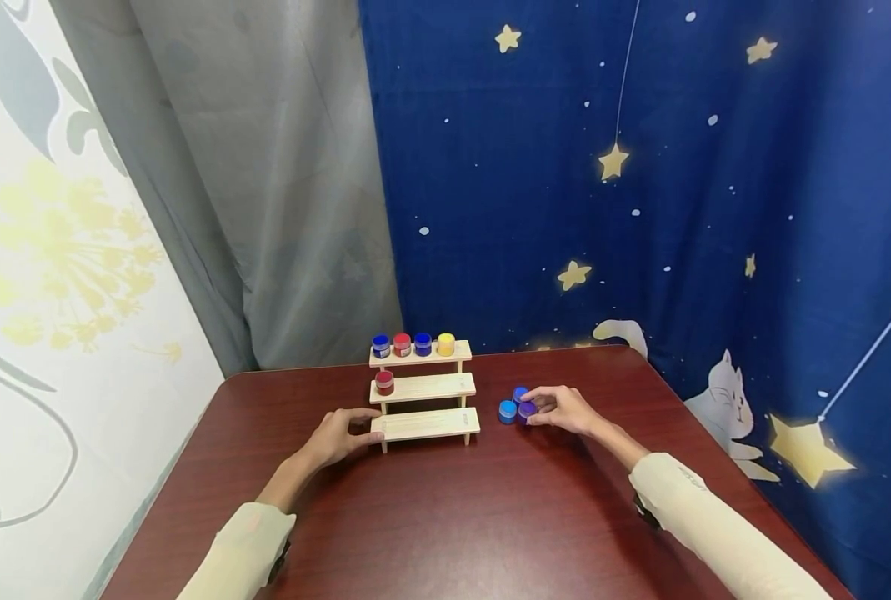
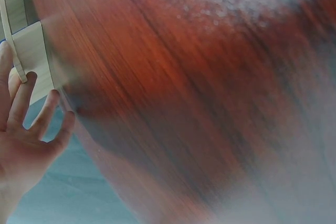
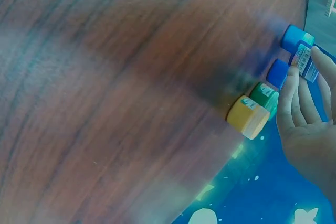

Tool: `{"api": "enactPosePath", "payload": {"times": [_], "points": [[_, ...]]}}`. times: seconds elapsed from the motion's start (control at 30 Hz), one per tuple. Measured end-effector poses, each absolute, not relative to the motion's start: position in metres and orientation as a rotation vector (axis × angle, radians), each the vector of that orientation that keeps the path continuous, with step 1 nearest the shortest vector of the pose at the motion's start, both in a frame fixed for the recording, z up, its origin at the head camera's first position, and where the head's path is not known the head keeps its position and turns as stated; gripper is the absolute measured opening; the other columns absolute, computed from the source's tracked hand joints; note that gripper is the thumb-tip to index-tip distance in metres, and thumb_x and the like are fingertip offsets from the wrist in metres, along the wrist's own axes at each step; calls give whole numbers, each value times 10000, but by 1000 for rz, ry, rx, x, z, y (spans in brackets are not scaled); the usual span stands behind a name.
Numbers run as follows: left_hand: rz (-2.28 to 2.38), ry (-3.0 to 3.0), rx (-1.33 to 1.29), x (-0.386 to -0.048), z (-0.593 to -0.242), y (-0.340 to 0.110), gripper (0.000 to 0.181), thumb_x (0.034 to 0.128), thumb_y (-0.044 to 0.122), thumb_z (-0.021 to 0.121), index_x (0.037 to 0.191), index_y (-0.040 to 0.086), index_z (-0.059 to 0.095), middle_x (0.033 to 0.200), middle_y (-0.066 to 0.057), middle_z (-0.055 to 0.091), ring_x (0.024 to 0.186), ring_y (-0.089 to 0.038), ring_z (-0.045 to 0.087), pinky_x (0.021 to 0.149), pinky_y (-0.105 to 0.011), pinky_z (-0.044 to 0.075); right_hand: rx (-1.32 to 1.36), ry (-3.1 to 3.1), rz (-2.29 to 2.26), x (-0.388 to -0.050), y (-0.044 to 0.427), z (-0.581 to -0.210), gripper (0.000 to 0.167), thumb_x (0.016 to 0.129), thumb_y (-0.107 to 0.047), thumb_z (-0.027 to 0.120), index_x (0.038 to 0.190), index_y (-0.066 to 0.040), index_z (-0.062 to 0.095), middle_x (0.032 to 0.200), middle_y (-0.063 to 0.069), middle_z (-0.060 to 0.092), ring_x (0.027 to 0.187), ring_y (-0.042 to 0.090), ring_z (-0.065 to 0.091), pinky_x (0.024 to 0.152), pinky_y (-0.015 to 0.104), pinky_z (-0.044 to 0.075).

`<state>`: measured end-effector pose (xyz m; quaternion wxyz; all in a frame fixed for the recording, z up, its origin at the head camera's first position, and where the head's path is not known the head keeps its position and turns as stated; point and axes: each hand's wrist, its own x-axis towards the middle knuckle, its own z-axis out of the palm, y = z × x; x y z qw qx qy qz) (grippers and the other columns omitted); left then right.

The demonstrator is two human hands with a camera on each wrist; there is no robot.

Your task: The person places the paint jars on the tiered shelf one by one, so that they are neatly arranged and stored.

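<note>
A three-tier wooden display stand (image 1: 430, 423) is on the table. My left hand (image 1: 337, 437) holds the left end of its lowest step, thumb in front and fingers behind; in the left wrist view the fingers (image 2: 44, 116) are spread by the boards. To the right of the stand, my right hand (image 1: 561, 410) pinches a small purple paint jar (image 1: 526, 412) between thumb and fingers. Beside it are a light blue jar (image 1: 508, 412) and a blue jar (image 1: 519, 394). A green jar (image 3: 265, 96) and a yellow jar (image 3: 248, 117) show in the right wrist view, hidden from the head view.
On the top step are two dark blue jars, a red jar (image 1: 402, 344) and a yellow jar (image 1: 446, 344). A dark red jar (image 1: 384, 382) is at the left of the middle step. Behind the brown table (image 1: 445, 517) hangs a blue star-patterned curtain (image 1: 490, 183).
</note>
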<state>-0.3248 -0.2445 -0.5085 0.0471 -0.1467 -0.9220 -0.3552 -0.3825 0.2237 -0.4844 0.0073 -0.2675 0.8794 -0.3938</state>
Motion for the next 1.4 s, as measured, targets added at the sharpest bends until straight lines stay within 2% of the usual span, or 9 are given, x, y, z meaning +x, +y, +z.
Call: {"api": "enactPosePath", "payload": {"times": [0.4, 0.67, 0.93, 1.4], "points": [[-1083, -2798, -448, -323, -507, -246, 428, 878, 322, 855, 1244, 120, 760, 1194, -127, 746, 1140, -300, 694, 976, -503, 542, -875, 2771, -1165, -390, 206, -468, 385, 843, -85, 871, 1204, -21, 752, 1032, 138, 775, 928, 241, 759, 818, 340, 611], [-1084, -2805, -446, -322, -507, -245, 442, 883, 333, 850, 1258, 119, 754, 1205, -136, 742, 1150, -307, 690, 992, -509, 533, -865, 2769, -1165, -396, 191, -459, 409, 840, -99, 878, 1222, -30, 749, 1066, 152, 764, 947, 272, 752, 819, 358, 612], [-1085, -2795, -443, -323, -509, -244, 432, 880, 323, 854, 1251, 123, 758, 1196, -127, 746, 1147, -298, 692, 996, -500, 531, -940, 2744, -1139, -396, 172, -444, 397, 872, -116, 853, 1240, -27, 735, 1074, 139, 773, 973, 250, 760, 859, 399, 607], [-1084, -2801, -415, -322, -508, -243, 435, 874, 327, 859, 1249, 129, 759, 1196, -128, 744, 1142, -293, 688, 995, -508, 530, -995, 2734, -1096, -405, 147, -436, 386, 883, -144, 847, 1240, -44, 742, 1103, 151, 767, 981, 232, 756, 870, 396, 603]]}}
